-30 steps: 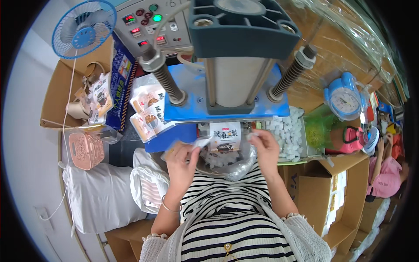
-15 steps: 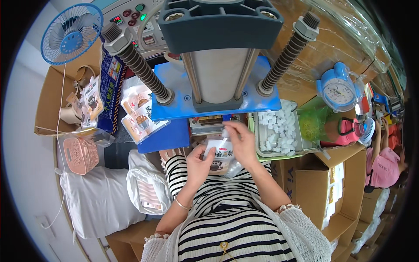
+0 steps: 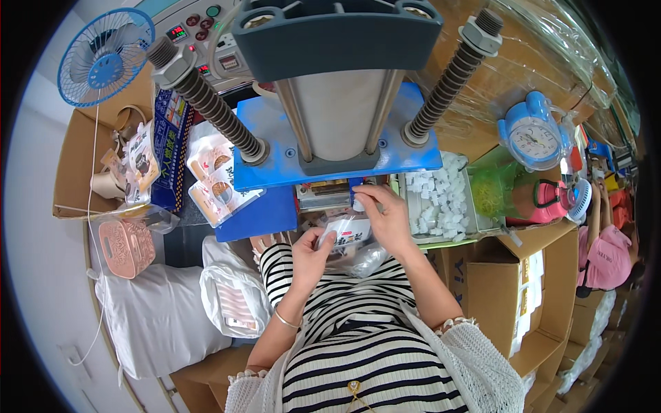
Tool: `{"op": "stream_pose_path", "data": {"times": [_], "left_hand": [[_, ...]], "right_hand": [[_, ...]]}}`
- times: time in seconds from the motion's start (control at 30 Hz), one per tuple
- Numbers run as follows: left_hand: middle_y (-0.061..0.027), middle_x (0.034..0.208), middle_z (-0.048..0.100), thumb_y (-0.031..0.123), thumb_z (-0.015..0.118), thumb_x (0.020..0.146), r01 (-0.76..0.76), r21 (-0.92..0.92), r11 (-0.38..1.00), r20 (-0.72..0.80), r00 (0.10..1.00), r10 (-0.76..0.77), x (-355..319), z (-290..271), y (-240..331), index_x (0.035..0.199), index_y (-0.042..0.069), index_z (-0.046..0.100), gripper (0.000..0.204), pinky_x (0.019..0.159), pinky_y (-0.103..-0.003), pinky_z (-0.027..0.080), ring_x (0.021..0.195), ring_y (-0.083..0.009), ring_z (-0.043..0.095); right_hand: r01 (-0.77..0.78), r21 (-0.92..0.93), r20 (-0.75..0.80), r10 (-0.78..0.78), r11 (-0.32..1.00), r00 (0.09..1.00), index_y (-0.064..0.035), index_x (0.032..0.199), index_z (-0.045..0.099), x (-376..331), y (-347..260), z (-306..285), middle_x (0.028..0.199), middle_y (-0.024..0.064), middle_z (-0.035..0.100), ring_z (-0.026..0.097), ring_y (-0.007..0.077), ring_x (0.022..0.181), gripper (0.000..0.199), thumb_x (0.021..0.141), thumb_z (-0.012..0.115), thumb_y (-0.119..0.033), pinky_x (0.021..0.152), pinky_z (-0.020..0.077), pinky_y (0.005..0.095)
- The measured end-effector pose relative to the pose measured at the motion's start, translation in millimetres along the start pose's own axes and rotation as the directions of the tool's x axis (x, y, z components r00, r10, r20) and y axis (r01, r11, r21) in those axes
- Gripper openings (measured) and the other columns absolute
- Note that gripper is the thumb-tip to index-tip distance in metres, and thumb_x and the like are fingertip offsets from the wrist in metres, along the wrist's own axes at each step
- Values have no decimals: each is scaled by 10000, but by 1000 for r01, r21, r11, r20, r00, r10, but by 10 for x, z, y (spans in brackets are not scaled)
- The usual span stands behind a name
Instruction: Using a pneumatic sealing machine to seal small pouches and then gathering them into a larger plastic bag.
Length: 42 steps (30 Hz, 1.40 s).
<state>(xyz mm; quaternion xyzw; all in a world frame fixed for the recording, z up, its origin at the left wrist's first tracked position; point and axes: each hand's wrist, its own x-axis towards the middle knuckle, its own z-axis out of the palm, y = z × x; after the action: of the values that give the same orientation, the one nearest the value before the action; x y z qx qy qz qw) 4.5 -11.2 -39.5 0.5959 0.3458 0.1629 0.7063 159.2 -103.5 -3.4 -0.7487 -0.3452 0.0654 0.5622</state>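
A small clear packet with a white printed label (image 3: 348, 237) is held between both hands just under the blue plate (image 3: 330, 160) of a press machine. My left hand (image 3: 310, 256) pinches its lower left edge. My right hand (image 3: 387, 215) grips its upper right edge, fingertips close to the machine's slot and a small white piece. A crumpled clear bag (image 3: 368, 259) lies on my lap below the packet.
A tray of small white pieces (image 3: 441, 199) sits right of the press. A blue fan (image 3: 102, 49), cardboard boxes (image 3: 82, 165), printed packets (image 3: 213, 186) and a pink case (image 3: 127, 246) are at left. A blue alarm clock (image 3: 537, 138) and open cartons (image 3: 530, 289) are at right.
My hands moved in from apart and came together on the packet, lifting it toward the press slot. The view tilted closer to the machine.
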Motion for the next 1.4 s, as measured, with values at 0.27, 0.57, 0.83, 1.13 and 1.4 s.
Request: {"op": "stream_pose_path", "data": {"times": [0.27, 0.57, 0.83, 1.13, 1.4], "left_hand": [[62, 663, 563, 153, 660, 921, -41, 13, 999, -26, 999, 42, -22, 56, -8, 896, -24, 674, 180, 543, -190, 381, 602, -12, 445], [74, 653, 540, 156, 641, 932, -133, 122, 984, -23, 990, 137, 42, 19, 19, 903, -18, 685, 182, 505, -186, 323, 585, 3, 387], [74, 624, 503, 174, 651, 927, -128, 55, 990, -11, 992, 129, 133, -9, -67, 851, -4, 667, 194, 498, -197, 299, 575, -2, 368], [68, 595, 478, 208, 663, 916, -112, 80, 990, -132, 984, 122, 571, 46, 164, 747, -5, 625, 274, 489, -221, 286, 574, -16, 354], [-109, 839, 677, 320, 710, 848, -125, 849, 513, -45, 951, 305, 465, -201, 561, 1024, -16, 682, 380, 734, -364, 498, 759, -227, 627]], "right_hand": [[-96, 1, 12, 96, 995, 995, -44, 987, 693, -169, 83, 198, 876, 133, 672, 648, 250, 726, 141, 882, 655, -131, 642, 504, 324], [-275, 164, 145, 252, 947, 957, 9, 1078, 648, -170, 109, 145, 993, 135, 677, 652, 204, 851, 212, 912, 630, -122, 764, 508, 292], [-156, -22, 105, 157, 988, 982, 10, 1135, 577, -150, 123, 76, 915, 181, 662, 652, 314, 763, 284, 913, 624, -162, 683, 511, 376], [-20, -329, -70, -4, 944, 998, -10, 1107, 610, -169, 120, -436, 981, 176, 646, 652, 310, 795, 245, 890, 640, -121, 717, 523, 370], [-133, -825, 27, 273, 550, 962, -30, 956, 602, -344, 298, -666, 913, 180, 626, 625, 401, 768, 121, 846, 604, -80, 657, 495, 488]]}}
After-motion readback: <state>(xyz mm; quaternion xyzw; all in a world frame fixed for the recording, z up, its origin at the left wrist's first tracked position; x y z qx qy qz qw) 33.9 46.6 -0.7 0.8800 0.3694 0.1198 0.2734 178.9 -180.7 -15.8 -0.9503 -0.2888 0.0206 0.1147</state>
